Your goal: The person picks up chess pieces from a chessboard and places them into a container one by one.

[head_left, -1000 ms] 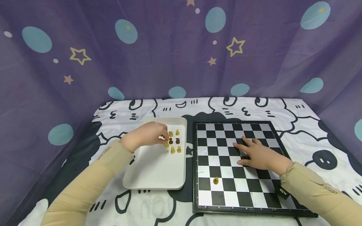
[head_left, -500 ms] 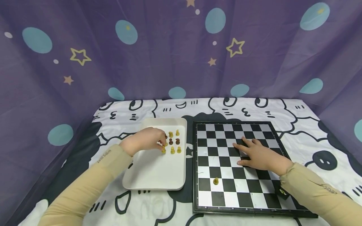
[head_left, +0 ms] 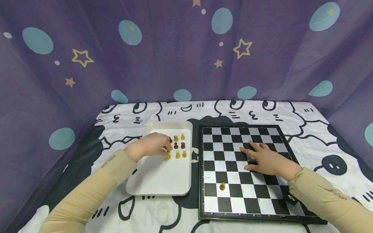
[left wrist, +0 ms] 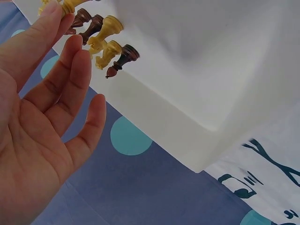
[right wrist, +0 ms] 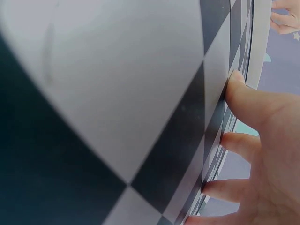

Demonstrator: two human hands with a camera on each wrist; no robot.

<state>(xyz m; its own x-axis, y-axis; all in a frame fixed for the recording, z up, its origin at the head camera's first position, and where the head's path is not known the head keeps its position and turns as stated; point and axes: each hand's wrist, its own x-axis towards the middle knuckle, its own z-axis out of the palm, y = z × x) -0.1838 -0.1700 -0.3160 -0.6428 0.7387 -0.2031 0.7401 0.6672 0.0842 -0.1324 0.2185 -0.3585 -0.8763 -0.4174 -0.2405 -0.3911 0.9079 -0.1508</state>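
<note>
In the head view my left hand (head_left: 152,144) reaches into the white tray (head_left: 154,184). Its thumb and index finger pinch a yellow chess piece (head_left: 168,156), which also shows as a chess piece (left wrist: 68,6) at the top left of the left wrist view. The other fingers curve loosely beside several yellow and dark brown chess pieces, among them a dark bishop (left wrist: 123,60). My right hand (head_left: 269,160) rests spread on the black-and-white chessboard (head_left: 220,166). Its fingertips (right wrist: 234,77) touch the squares, and it holds nothing.
A lone yellow chess piece (head_left: 222,186) stands near the board's front left. Another small yellow piece on a dark patch (head_left: 291,197) lies by the right sleeve. A patterned white cloth (head_left: 151,210) lies underneath, and a purple curtain (head_left: 175,58) hangs behind.
My left hand has shifted slightly toward the tray's front, bringing the yellow chess piece level with the front row. In the last half second it has barely moved. The right hand stays put.
</note>
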